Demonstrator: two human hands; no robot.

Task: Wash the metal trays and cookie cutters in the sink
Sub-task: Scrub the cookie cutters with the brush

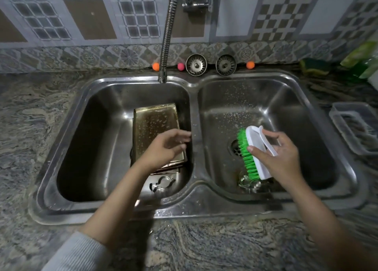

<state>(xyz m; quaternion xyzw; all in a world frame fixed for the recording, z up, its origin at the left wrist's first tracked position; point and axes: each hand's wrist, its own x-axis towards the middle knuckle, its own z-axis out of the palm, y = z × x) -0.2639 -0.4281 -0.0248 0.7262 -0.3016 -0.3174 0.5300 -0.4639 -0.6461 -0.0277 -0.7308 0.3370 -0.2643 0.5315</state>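
Here, the double sink is set into the worktop. In its left basin, the stacked metal trays lean against the divider, with a cookie cutter lying just below them. The left hand hovers over the trays, fingers relaxed and holding nothing. The right hand grips the white handle of the green-bristled brush above the right basin's drain.
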